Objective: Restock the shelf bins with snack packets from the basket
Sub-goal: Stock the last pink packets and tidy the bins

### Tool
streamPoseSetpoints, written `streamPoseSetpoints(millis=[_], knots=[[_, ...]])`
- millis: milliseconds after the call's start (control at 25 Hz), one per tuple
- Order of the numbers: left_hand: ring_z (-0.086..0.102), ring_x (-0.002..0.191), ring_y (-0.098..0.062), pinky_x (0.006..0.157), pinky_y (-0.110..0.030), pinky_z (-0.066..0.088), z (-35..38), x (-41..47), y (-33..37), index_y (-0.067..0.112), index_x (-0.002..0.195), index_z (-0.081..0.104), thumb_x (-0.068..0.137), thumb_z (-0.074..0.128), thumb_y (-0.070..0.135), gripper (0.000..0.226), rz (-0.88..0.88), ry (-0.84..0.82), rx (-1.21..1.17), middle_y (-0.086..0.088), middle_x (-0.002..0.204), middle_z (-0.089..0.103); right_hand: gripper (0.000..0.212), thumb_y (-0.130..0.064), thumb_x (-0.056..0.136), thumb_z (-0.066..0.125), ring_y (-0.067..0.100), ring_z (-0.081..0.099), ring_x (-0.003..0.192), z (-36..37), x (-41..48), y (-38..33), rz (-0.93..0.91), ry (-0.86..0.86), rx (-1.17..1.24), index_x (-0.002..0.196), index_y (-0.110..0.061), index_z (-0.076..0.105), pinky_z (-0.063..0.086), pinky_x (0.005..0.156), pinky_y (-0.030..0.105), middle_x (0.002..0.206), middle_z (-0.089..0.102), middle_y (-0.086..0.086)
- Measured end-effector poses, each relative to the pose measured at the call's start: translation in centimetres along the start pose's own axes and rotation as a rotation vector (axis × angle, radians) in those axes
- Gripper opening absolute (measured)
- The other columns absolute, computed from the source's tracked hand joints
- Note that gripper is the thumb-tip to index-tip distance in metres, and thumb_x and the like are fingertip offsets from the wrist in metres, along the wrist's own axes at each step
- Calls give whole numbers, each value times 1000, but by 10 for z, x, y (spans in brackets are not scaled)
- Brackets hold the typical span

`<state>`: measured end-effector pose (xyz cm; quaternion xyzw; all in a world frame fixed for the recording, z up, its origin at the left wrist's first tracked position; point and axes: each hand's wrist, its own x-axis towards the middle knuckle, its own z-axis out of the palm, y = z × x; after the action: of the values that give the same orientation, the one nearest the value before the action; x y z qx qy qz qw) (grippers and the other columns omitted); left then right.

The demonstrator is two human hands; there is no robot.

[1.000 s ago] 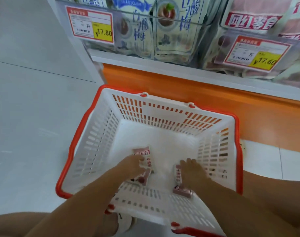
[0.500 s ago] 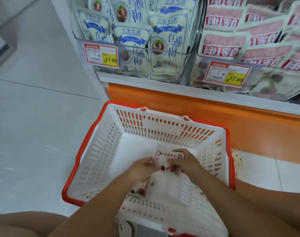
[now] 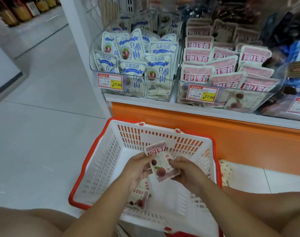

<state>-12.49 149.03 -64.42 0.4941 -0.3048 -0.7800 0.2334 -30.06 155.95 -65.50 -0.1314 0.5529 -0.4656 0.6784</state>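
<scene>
A white basket with a red rim [image 3: 101, 142] stands on the floor below the shelf. Over its middle, both hands hold one pink-and-white snack packet [image 3: 160, 162]. My left hand [image 3: 137, 170] grips its left edge and my right hand [image 3: 188, 173] pinches its right edge. A second pink packet [image 3: 139, 197] hangs below my left hand, partly hidden by the wrist; whether the hand holds it I cannot tell. On the shelf, a clear bin [image 3: 231, 100] holds several matching pink packets.
A clear bin of blue-and-white packets [image 3: 137, 65] sits left of the pink one, with yellow price tags on both fronts. An orange panel [image 3: 214, 130] runs under the shelf. Dark packets fill the bin at far right. Pale floor tiles lie to the left.
Both hands rose from the basket floor and came together on one pink packet, lifting it above the basket. The view tilted up, showing more of the shelf bins.
</scene>
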Motion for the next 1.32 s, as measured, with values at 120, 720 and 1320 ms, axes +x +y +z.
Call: streamPoseSetpoints(millis=[120, 720, 1320], knots=[[71, 99, -26, 93, -42, 55, 4, -8, 3, 10, 115, 67, 90, 66, 16, 26, 21, -4, 10, -10, 106, 74, 8, -3, 88, 61, 25, 70, 83, 3, -10, -2, -45, -18, 14, 90, -6, 54, 55, 69, 34, 98, 70, 15], [69, 93, -1, 82, -24, 55, 62, -51, 77, 32, 105, 72, 89, 68, 26, 18, 368, -90, 496, 17, 99, 74, 29, -5, 89, 67, 33, 71, 95, 27, -74, -79, -397, 70, -262, 116, -13, 65, 57, 84, 51, 105, 74, 10], [24, 132, -6, 116, -29, 21, 100, -13, 234, 37, 146, 37, 85, 55, 62, 68, 1259, 236, 1548, 23, 146, 39, 10, -10, 83, 75, 15, 60, 63, 38, -28, -335, -831, 561, -342, 88, -10, 66, 48, 61, 29, 76, 68, 2]])
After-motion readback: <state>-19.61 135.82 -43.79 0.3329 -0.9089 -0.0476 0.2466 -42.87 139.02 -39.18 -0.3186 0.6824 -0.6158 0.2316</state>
